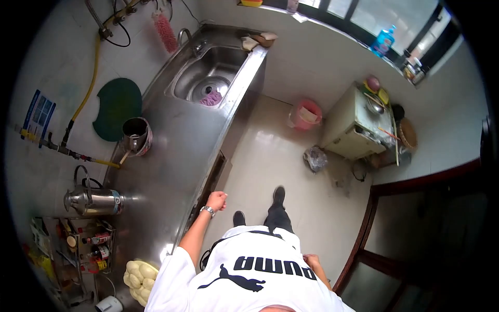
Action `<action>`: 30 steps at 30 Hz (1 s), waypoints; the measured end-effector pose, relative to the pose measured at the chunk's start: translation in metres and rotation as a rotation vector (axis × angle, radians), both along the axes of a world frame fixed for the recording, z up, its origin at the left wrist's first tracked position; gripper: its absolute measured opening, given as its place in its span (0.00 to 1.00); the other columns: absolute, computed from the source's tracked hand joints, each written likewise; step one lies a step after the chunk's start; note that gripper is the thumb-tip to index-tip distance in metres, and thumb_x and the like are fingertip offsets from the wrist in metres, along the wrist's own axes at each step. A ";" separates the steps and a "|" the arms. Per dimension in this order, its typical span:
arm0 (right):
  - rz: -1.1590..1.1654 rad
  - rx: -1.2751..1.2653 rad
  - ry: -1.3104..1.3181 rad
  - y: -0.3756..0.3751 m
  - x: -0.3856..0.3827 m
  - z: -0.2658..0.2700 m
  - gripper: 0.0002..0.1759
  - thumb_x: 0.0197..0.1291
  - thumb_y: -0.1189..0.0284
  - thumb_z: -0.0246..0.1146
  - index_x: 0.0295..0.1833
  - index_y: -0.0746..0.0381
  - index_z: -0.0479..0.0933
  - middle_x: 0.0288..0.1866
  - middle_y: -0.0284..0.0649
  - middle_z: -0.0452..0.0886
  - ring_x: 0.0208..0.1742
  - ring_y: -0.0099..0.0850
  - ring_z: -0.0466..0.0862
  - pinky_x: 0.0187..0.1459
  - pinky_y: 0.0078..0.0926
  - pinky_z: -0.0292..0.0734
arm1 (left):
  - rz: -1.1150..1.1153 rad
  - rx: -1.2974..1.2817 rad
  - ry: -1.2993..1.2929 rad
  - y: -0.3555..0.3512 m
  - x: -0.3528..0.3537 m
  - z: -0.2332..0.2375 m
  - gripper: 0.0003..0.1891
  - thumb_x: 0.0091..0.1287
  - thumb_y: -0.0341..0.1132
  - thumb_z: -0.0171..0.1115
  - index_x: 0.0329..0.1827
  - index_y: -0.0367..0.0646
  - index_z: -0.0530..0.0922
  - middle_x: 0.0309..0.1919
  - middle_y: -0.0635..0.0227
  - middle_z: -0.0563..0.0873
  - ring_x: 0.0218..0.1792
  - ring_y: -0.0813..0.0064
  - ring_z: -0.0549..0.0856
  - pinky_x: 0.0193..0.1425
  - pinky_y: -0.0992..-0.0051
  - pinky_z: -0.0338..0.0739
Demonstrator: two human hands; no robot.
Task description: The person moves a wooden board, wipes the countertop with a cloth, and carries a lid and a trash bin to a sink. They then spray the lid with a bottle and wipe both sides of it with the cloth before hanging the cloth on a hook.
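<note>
My left hand (217, 200), with a metal watch (208, 210) at the wrist, hangs beside the front edge of the steel counter (171, 156). Its fingers are curled closed, and nothing shows in them. Low at my other side is my right hand (312, 261), partly covered by the white shirt (249, 281). The fingers that show there are curled in, with no object visible. Both hands are apart from the things on the counter.
The counter holds a sink (200, 78) with a purple cloth (211, 99), a metal cup (135, 132), a steel kettle (96, 201) and a bottle rack (96, 244). Across the floor stand a pink bucket (305, 115), a plastic bag (315, 158) and a cabinet (345, 125). A dark-framed door (366, 223) is at right.
</note>
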State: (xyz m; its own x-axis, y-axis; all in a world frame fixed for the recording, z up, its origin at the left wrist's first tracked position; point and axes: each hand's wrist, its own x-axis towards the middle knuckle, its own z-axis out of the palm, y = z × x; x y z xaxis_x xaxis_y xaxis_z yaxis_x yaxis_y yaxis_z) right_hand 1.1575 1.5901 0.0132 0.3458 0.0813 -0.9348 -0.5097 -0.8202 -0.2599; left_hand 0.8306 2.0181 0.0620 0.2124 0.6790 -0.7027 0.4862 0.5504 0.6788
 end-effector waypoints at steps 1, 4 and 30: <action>0.078 0.014 0.002 0.023 0.012 -0.003 0.10 0.60 0.71 0.55 0.43 0.66 0.76 0.31 0.45 0.81 0.26 0.35 0.82 0.27 0.33 0.80 | -0.009 -0.009 -0.014 0.009 0.014 0.005 0.12 0.66 0.37 0.54 0.26 0.40 0.74 0.18 0.67 0.79 0.16 0.79 0.79 0.17 0.76 0.75; 0.186 0.046 0.045 0.099 0.072 -0.020 0.10 0.60 0.70 0.56 0.41 0.65 0.76 0.30 0.43 0.81 0.27 0.35 0.82 0.28 0.34 0.80 | -0.009 -0.051 -0.024 0.038 0.042 0.004 0.11 0.66 0.37 0.55 0.31 0.39 0.78 0.20 0.67 0.80 0.17 0.80 0.79 0.18 0.77 0.75; 0.907 0.469 -0.085 0.658 0.247 0.052 0.13 0.65 0.70 0.57 0.46 0.69 0.75 0.33 0.39 0.82 0.31 0.26 0.81 0.31 0.22 0.75 | 0.354 -0.007 -0.126 0.316 0.145 0.018 0.12 0.68 0.39 0.53 0.30 0.40 0.77 0.20 0.71 0.79 0.17 0.82 0.77 0.18 0.80 0.73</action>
